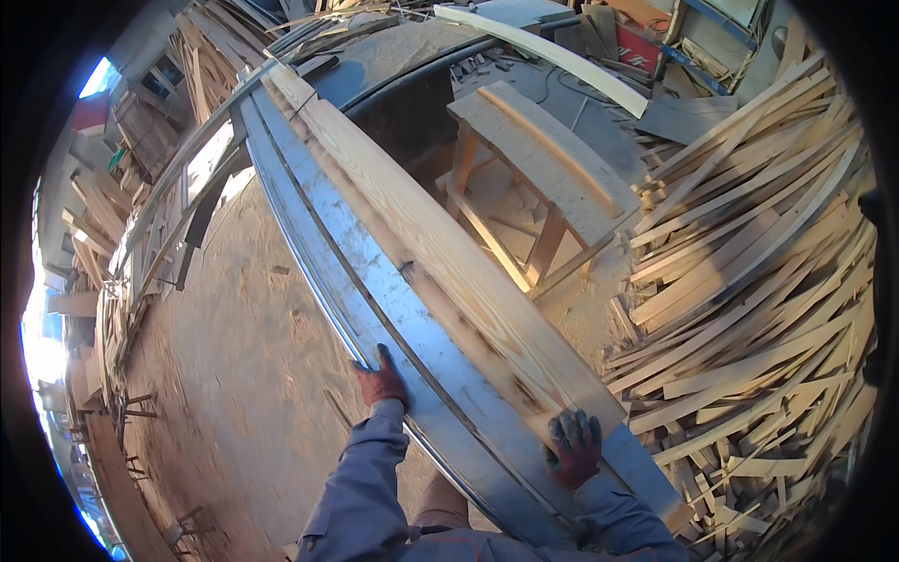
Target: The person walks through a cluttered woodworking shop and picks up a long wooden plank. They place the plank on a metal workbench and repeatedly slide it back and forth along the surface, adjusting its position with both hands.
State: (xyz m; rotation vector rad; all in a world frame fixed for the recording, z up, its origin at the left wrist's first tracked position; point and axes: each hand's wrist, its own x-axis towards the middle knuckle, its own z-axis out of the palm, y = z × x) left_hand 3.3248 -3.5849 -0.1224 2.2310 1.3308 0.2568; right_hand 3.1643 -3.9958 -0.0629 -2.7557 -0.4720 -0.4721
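A pale plank [459, 272] lies lengthwise on a long metal table [412, 314], its near end at the lower right, close to the worker, and its far end pointing away to the upper left. Its long axis runs nearly along the table's own, with the grain following its length and a darker, rough strip along its left side. Left of the plank, a narrow dark slot [375, 309] runs down the bluish, scuffed metal.

Beyond the table's left edge spreads a dusty brown floor [253, 309]. Loose wooden strips [749, 281] lie heaped to the right, and past the plank stands a wooden bench [543, 159] coated in sawdust. Farther back, a curved whitish board [552, 61] spans the upper right, while more lumber [192, 70] leans at the upper left.

The plank's near end lies under the gloved fingers of the right hand [573, 448], laid close together on top; whether the thumb clasps the end cannot be told. The plank stretches away ahead of that hand. It lies to the right of the gloved left hand [379, 382], apart from it; that hand rests at the table's left edge, its hold on the rim unclear.
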